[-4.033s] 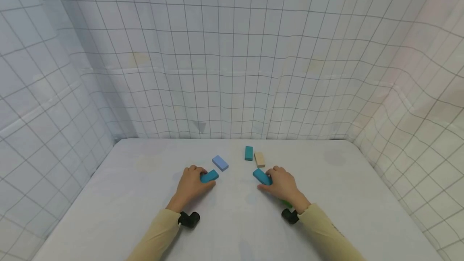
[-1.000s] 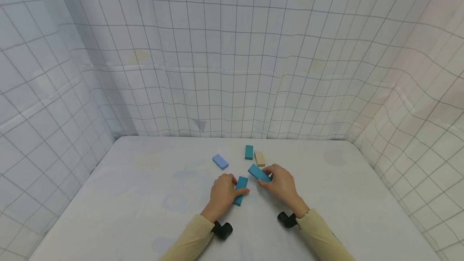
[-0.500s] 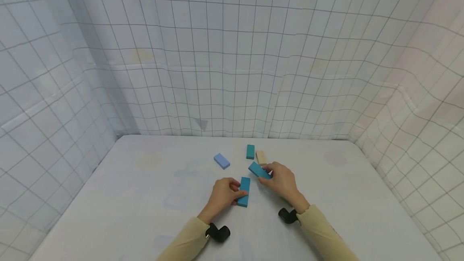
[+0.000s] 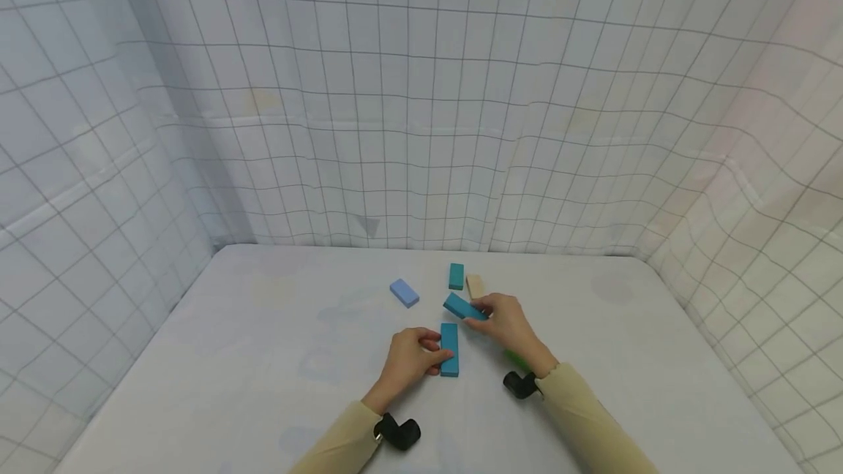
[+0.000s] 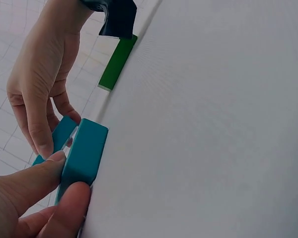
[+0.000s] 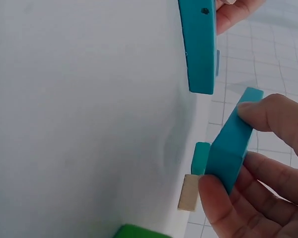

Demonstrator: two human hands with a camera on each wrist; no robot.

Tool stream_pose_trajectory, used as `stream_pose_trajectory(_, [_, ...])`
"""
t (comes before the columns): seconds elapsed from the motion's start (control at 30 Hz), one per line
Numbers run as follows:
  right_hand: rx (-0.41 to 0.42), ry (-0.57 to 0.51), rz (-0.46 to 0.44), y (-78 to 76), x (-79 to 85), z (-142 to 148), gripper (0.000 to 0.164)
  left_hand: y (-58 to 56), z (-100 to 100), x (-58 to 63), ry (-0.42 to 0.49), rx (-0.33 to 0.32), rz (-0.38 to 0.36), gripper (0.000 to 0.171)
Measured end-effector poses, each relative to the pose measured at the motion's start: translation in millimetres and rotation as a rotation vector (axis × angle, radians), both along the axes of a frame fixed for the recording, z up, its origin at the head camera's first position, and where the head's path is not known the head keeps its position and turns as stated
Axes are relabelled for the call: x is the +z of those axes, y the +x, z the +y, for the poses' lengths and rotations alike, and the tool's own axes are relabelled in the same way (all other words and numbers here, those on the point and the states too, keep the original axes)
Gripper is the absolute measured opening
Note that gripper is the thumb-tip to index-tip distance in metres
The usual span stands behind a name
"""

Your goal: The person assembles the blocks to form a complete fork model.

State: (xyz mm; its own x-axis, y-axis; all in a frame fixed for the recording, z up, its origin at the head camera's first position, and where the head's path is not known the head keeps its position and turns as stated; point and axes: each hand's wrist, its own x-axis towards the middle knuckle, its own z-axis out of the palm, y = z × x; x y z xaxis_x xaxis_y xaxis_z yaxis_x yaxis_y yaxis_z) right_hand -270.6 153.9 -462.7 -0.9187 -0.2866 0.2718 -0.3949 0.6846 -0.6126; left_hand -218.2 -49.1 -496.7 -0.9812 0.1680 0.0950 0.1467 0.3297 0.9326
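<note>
Near the middle of the table my left hand [image 4: 408, 358] pinches a long blue block [image 4: 449, 350] at its left side, thumb and fingers on it. That block points straight away from me. Farther back and to the right, my right hand [image 4: 506, 324] holds a second blue block [image 4: 463, 306] between thumb and fingertips, slanted back to the left. In the right wrist view, this held block [image 6: 233, 144] appears tilted and apart from the left hand's block [image 6: 199, 54]. The left wrist view has the left block [image 5: 84, 153] overlapping part of the other one.
Behind the hands lie a light blue block [image 4: 405, 293], a small teal block [image 4: 456, 276] and a beige block [image 4: 475, 286]. A green block [image 4: 516, 359], partly hidden, lies beneath the right forearm. Grid-patterned curtains [image 4: 421, 115] enclose the white table's [image 4: 276, 328] back and sides.
Over four seconds my left hand has carried its block right to the middle and turned it lengthwise. My right hand has shifted slightly back and left with its block.
</note>
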Motion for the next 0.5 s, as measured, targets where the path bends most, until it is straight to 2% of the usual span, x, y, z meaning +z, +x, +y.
stream_pose_trajectory(0.5, [0.106, 0.041, -0.052, -10.9, -4.4, -3.6, 0.034, -1.2, 0.2, -3.4, 0.047, 0.012, 0.018, 0.037])
